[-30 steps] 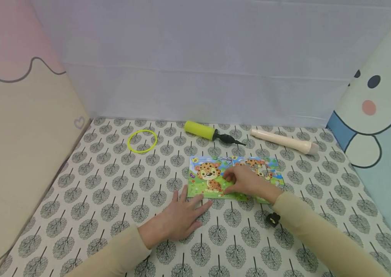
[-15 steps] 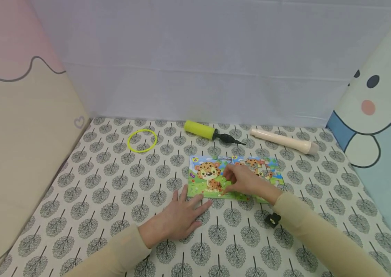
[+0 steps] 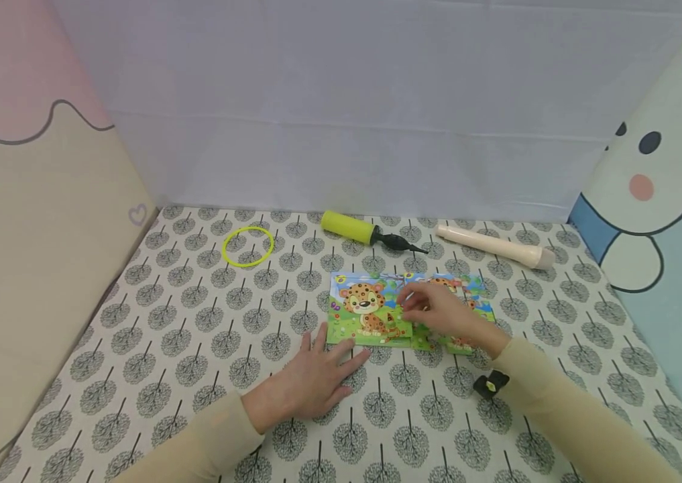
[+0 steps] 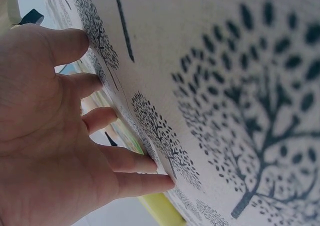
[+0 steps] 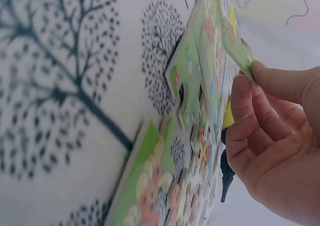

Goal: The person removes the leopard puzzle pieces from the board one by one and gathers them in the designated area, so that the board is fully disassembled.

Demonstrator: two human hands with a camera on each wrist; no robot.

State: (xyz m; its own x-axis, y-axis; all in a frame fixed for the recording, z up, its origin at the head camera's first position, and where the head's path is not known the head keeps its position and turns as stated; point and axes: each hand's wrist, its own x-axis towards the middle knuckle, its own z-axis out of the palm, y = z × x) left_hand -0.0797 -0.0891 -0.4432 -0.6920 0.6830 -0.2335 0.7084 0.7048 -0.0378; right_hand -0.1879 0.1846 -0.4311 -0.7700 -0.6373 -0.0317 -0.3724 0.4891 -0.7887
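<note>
My right hand [image 3: 446,312] pinches a small green puzzle piece [image 5: 237,48] between thumb and index finger; the right wrist view shows it tilted above the other pieces. Beneath that hand the leopard picture card [image 3: 347,322] lies flat on the left. Several jigsaw pieces [image 3: 482,312] are spread along its right side, partly hidden by the hand. Their notched edges show in the right wrist view, among them a green piece [image 5: 186,78]. My left hand [image 3: 310,382] rests on the cloth with fingers spread, its fingertips close to the card's lower left corner.
Behind the puzzle lie a yellow hand pump [image 3: 348,227] with a black nozzle and a pale stick-shaped thing [image 3: 491,245]. A yellow ring [image 3: 227,245] is at the back left. Printed curtains stand around the tree-patterned cloth [image 3: 196,362].
The right hand has risen a little and shifted right, and the pinched piece now stands tilted over the card's right edge. The left hand keeps its place.
</note>
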